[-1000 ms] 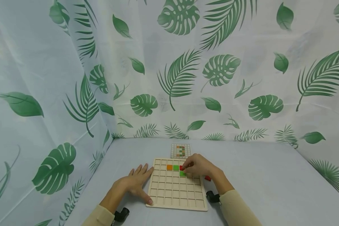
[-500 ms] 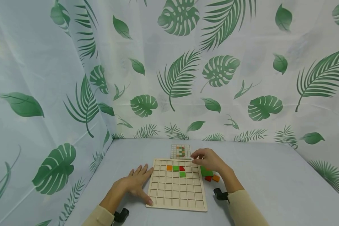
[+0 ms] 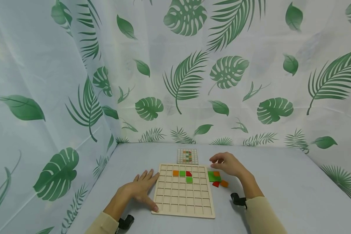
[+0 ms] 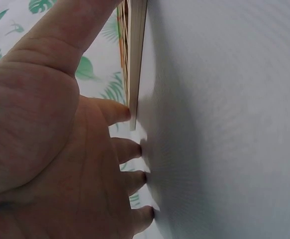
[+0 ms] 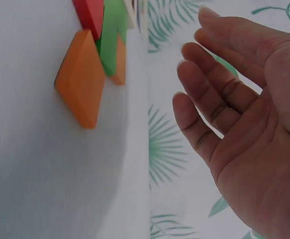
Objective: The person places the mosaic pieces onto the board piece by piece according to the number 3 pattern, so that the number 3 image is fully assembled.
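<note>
A pale wooden grid board [image 3: 182,197] lies on the table, with an orange square tile [image 3: 175,173], a green tile [image 3: 182,173] and a red rounded tile [image 3: 188,174] in one row. Below the red one sits another green tile [image 3: 189,179]. My left hand [image 3: 140,188] is spread at the board's left side, thumb on its near corner and index finger touching the edge. Beyond the board's right edge my right hand [image 3: 229,163] hovers with loosely bent fingers, holding nothing. Beneath it lie loose green tiles [image 3: 214,176], a red tile [image 3: 215,184] and an orange tile [image 5: 82,82].
Behind the board lies a small card [image 3: 180,156] printed with a grid and a coloured pattern. A white cloth [image 3: 280,182] covers the table. Leaf-patterned curtains [image 3: 190,81] rise at the back and left.
My right hand has left the red tile on the board and moved right, over the loose tiles. These tiles have come into view. My left hand stays in place.
</note>
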Demonstrator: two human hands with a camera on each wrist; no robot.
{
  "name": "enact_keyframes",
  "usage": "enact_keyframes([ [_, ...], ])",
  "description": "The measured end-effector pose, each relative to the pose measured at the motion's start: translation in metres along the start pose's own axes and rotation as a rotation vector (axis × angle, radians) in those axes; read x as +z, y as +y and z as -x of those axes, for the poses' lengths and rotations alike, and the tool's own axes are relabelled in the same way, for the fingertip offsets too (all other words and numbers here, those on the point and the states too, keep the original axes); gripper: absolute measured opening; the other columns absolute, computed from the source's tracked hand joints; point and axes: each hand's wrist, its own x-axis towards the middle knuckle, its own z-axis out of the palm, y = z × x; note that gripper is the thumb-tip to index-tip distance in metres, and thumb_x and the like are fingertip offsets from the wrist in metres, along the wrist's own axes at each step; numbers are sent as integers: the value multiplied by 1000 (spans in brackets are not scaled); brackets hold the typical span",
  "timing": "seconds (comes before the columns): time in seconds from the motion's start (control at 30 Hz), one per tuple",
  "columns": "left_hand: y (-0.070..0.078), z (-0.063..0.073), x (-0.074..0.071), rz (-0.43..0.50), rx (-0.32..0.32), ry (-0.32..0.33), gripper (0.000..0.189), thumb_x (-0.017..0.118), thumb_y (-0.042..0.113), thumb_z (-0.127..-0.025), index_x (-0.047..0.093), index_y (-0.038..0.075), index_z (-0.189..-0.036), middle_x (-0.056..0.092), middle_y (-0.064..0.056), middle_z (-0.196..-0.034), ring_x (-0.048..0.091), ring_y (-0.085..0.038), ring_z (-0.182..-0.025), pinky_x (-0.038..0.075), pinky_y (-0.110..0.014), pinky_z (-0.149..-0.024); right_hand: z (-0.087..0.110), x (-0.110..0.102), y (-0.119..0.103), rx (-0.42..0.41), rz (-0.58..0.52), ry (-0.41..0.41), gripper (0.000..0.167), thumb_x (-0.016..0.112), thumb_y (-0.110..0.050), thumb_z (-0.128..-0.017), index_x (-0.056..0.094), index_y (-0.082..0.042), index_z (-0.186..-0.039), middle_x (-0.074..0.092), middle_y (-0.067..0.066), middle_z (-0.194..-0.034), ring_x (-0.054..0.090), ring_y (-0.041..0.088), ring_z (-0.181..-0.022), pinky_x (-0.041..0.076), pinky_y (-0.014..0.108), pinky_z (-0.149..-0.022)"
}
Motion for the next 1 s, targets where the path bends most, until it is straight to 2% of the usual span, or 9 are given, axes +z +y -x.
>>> enact_keyframes([
  [0.17, 0, 2, -1, 4, 8, 1, 140, 90, 72, -61, 17, 17, -168, 8, -18, -175, 4, -41, -162, 9, -66, -128, 1, -1, 6, 46, 7, -13, 30, 79, -21, -93, 77, -7, -119, 74, 7, -109, 58, 20, -93, 51, 32, -75],
  [0.4, 0, 1, -2, 9, 11, 2, 140, 90, 71, -61, 17, 17, -168, 9, -18, -175, 5, -42, -162, 9, -66, -128, 3, 0, 11, 102, -18, -77, 29, 78, -15, -92, 77, -5, -119, 73, 2, -102, 59, 20, -86, 52, 33, -73],
  [0.73, 1, 2, -1, 4, 3, -11, 139, 90, 71, -62, 18, 16, -168, 9, -18, -175, 5, -42, -162, 10, -66, -128, 5, 2, 16, 154, -19, -136, 26, 84, -21, -87, 80, -11, -111, 74, 1, -102, 60, 19, -86, 51, 33, -72],
  [1.0, 1, 3, -2, 2, 4, -7, 140, 89, 72, -62, 18, 17, -168, 9, -17, -175, 5, -42, -162, 9, -65, -129, 7, 7, 14, 190, 29, -137, 17, 85, -18, -86, 80, -11, -101, 73, 0, -95, 60, 20, -85, 53, 34, -73],
])
